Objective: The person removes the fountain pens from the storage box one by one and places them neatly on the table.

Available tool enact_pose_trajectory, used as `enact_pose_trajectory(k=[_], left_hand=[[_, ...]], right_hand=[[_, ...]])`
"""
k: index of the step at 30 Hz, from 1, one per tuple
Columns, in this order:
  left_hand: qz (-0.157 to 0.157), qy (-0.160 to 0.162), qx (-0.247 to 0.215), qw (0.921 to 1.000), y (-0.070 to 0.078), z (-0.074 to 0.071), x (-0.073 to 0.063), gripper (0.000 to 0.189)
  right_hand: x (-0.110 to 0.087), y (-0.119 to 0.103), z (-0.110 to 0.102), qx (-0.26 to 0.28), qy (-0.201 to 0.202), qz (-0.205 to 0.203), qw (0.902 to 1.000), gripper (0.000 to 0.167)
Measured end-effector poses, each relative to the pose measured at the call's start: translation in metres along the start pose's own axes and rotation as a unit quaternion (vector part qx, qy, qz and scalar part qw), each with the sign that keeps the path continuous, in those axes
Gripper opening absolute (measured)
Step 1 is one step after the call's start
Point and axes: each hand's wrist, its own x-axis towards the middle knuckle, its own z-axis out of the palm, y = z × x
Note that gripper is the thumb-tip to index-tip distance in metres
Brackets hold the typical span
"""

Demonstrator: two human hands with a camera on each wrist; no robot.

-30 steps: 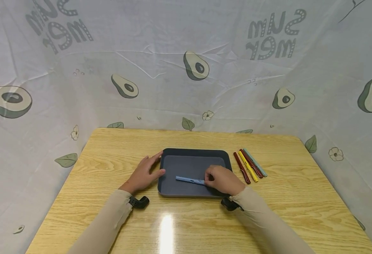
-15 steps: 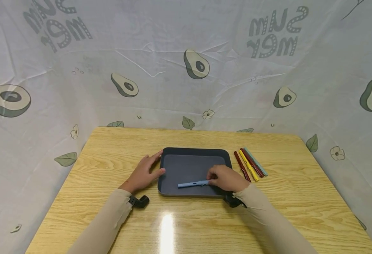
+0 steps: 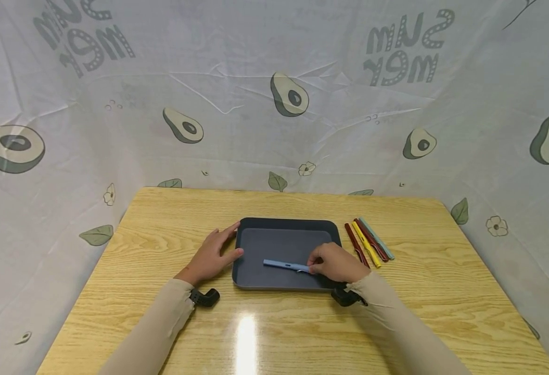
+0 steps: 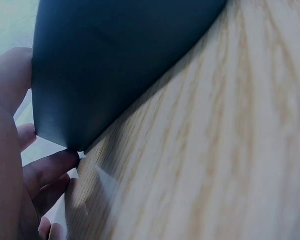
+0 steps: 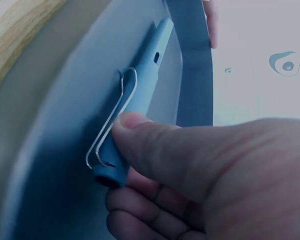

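Observation:
A dark grey rectangular tray (image 3: 274, 242) sits on the wooden table. Inside it, my right hand (image 3: 336, 263) pinches a light blue pen (image 3: 281, 264) by its capped end, between thumb and fingers. The pen's other end points left across the tray floor. In the right wrist view, the thumb presses beside the pen's wire clip (image 5: 102, 135), and a small oval window shows in the barrel. My left hand (image 3: 212, 258) rests against the tray's left side, fingers extended, with the thumb at the rim; the left wrist view shows fingertips touching the tray's outer wall (image 4: 100, 75).
Right of the tray lie several pens side by side: a dark red pen (image 3: 356, 245), a yellow pen (image 3: 367, 245), another dark red one and a pale teal pen (image 3: 376, 238). A printed curtain (image 3: 237, 156) hangs beyond the table's back edge.
The pen has turned in my right hand: its left end swung toward me, then back away again, and its clip now shows on the near side. My left hand and the tray stay put.

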Motion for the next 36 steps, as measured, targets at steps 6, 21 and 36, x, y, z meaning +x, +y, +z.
enact_pose_trajectory(k=[6,21,36], left_hand=[[0.011,-0.002,0.009,0.9999,0.0,-0.001,0.0,0.077],[0.0,-0.016,0.005,0.9999,0.001,-0.002,-0.001,0.085],[-0.002,-0.015,0.004,0.9999,0.001,-0.001,-0.002,0.083]], right_hand=[[0.0,0.003,-0.001,0.01,0.028,0.02,0.9994,0.009],[-0.001,0.007,-0.006,0.013,0.091,0.059,0.994,0.008],[-0.044,0.027,-0.054,0.025,0.181,0.121,0.9756,0.015]])
